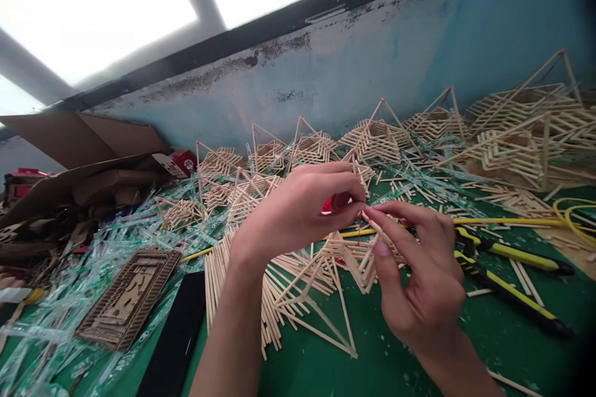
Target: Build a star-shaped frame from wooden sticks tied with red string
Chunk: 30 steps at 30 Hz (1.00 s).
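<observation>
**Fingertip to Fingertip at the Peak of a Stick Frame**

Brings both hands together just off centre, toward four o'clock, over a small wooden stick frame (347, 249). Closes the thumb and forefinger of the left hand (298, 198) at its tip, with the other fingers curled above. Grips a slanting stick just beside that tip with the thumb and fingers of the right hand (423, 273), from the four o'clock side. Shows red thread (359, 232) hanging below the pinch; cannot tell, with fingertips in the way, whether tied or loose.

Looks partway built, by all appearances: has layered sticks crossed in the lower part, and seems to leave the joint at the peak unsettled. Compares, from twelve round to three o'clock, with a row of peaked stick models (382, 130) along the blue wall (372, 62), seemingly complete in shape. Suggests many pieces done and at least this one open.

Leaves plenty of material to hand: fans out loose sticks (223, 298) at seven o'clock, beside a black phone (174, 335), and scatters more on the green tabletop (307, 372). Rests yellow-and-black pliers (512, 288) at four o'clock, well clear of the fingers. Sets a brown patterned panel (130, 298) at eight o'clock, amid clear plastic strips (107, 260).
</observation>
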Tool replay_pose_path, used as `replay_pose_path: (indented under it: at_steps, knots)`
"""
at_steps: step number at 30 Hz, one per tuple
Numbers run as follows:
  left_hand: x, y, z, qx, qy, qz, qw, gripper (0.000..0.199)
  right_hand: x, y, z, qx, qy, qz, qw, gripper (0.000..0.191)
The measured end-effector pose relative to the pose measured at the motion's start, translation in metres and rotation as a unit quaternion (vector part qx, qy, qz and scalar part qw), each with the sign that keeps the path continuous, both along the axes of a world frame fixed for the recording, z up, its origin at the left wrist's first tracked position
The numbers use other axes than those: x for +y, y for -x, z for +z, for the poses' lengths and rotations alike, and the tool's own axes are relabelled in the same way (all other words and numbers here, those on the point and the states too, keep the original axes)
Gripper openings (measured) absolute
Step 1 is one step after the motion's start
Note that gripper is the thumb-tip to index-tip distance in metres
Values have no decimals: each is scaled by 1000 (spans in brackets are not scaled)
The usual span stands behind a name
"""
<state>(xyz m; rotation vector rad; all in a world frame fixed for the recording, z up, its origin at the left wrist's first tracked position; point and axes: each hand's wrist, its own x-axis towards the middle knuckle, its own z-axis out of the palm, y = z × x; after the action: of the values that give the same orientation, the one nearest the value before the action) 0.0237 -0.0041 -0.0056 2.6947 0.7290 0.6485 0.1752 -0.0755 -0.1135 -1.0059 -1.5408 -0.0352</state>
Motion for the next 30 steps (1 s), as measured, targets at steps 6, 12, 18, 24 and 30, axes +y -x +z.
replay_pose_path:
  at_steps: [6, 12, 18, 24, 30]
  knots:
    - [-1, 0, 0, 1, 9, 7, 1000, 11, 0, 1, 0, 8, 11, 8, 1000, 39]
    - [-1, 1, 1, 3, 11, 10, 1000, 12, -1, 1, -1, 8, 9, 11, 1000, 38]
    - [0, 2, 1, 2, 16, 9, 1000, 11, 0, 2, -2, 13, 11, 14, 1000, 36]
    - [0, 2, 1, 1, 18, 6, 1000, 10, -1, 2, -1, 15, 10, 13, 1000, 37]
    - [-1, 1, 1, 7, 22, 6, 1000, 11, 1, 3, 0, 15, 4, 13, 1000, 38]
